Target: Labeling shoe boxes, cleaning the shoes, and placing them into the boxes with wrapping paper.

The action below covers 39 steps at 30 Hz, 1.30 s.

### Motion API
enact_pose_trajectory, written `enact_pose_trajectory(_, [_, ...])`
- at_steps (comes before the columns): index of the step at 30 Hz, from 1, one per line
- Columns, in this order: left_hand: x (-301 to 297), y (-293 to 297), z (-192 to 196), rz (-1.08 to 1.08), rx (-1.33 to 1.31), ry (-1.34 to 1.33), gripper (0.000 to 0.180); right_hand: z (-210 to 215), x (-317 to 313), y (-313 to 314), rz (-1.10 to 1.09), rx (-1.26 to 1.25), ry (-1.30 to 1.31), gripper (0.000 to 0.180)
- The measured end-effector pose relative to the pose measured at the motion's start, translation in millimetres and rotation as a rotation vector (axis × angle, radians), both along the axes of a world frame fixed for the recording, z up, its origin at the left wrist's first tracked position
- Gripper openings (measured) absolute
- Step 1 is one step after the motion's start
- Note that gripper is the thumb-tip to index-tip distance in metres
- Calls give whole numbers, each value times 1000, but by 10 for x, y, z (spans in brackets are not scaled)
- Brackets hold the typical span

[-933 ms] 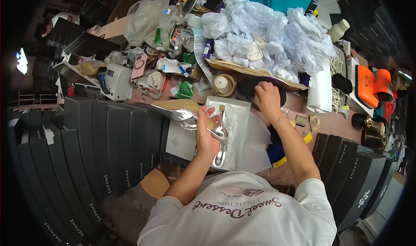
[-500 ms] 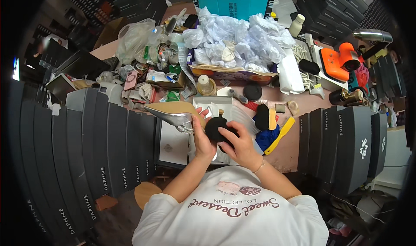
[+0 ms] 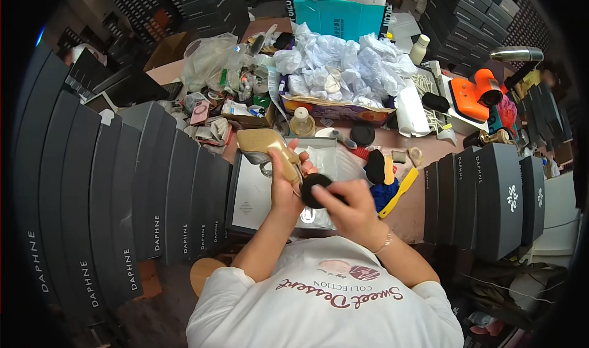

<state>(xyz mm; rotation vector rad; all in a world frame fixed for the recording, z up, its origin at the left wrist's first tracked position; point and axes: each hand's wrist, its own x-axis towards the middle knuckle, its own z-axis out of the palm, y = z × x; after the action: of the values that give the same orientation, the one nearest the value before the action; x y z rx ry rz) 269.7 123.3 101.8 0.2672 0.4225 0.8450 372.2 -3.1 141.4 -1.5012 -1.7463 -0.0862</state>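
My left hand (image 3: 287,185) is wrapped round a shoe (image 3: 265,143) with a shiny tan underside, its broad front part pointing up and left. In my right hand (image 3: 356,208) is a round black pad (image 3: 315,191), pinched by the fingers and pressed at the near end of the shoe beside my left fingers. The pad hides that end, and the right fingers are slightly blurred. Below both hands lies an open shoe box (image 3: 248,204) with white paper and a pale lining inside.
A carton of crumpled white tissue (image 3: 334,63) stands at the back. To the right lie a yellow-handled brush (image 3: 399,193), a blue cloth (image 3: 383,195) and black pads. A bottle (image 3: 302,122) stands beyond the box. Dark shoe boxes (image 3: 138,182) line both sides.
The shoe has turned in my left hand, so its silver side no longer shows and its tan face does. My right hand has shifted the black pad lower, against the shoe's near end.
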Motion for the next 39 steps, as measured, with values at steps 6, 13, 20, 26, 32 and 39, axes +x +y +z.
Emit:
enact_pose_trajectory(6, [-258, 174, -86, -131, 104, -119, 60, -422, 373, -222, -183, -207, 134, 57])
enact_pose_trajectory(13, [-468, 326, -378, -92, 170, -65, 59, -369, -206, 168, 192, -336, 244, 46])
enact_pose_trajectory(20, [-723, 597, -823, -209, -27, 121, 55, -430, 186, 139, 20, -531, 469, 41])
enact_pose_trajectory(26, [-1180, 103, -1472, 15, 799, 1478, 56, -770, 524, -213, -162, -602, 466, 39])
enact_pose_trajectory(32, [-260, -380, -1094, -839, 1488, 1648, 66, -869, 322, -259, -67, -624, 532, 41])
enact_pose_trajectory(39, [-619, -20, -1391, -237, 749, 959, 48, -780, 450, -558, -129, -433, 694, 43])
